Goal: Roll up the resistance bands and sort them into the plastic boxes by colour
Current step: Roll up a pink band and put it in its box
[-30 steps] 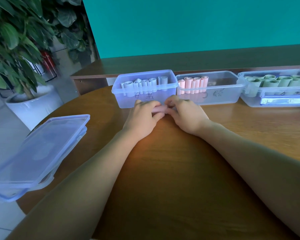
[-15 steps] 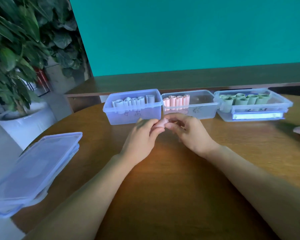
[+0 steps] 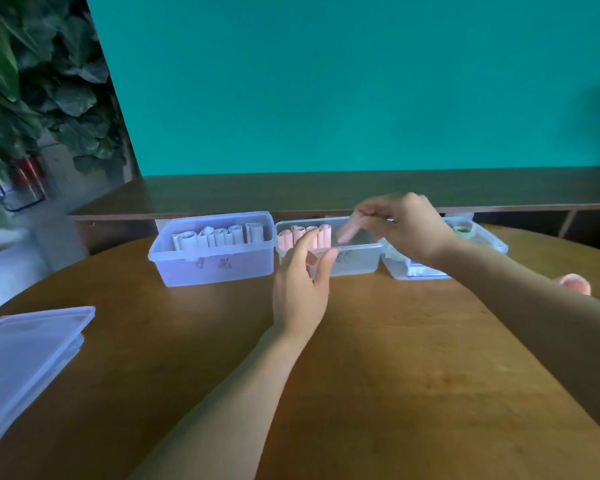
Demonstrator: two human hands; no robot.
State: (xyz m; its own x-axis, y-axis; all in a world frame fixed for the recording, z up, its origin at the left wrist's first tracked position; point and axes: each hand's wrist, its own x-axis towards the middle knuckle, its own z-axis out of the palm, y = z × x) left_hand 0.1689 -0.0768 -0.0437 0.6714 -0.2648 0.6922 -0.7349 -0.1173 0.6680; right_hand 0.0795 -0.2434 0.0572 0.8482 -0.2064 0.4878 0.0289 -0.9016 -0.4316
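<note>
— Three boxes stand in a row on your table (image 3: 378, 341). Where's the pink roll (image 3: 347, 232)?
— Your right hand (image 3: 404, 226) pinches it over the middle box (image 3: 354, 261), beside the pink rolls (image 3: 303, 235) already inside.
— And your left hand (image 3: 300, 285)?
— Fingers relaxed, holding nothing, at that box's front wall.

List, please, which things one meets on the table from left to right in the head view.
Stacked lids → box of grey rolls → box of pink rolls → box of green rolls → pink roll at the right edge.
</note>
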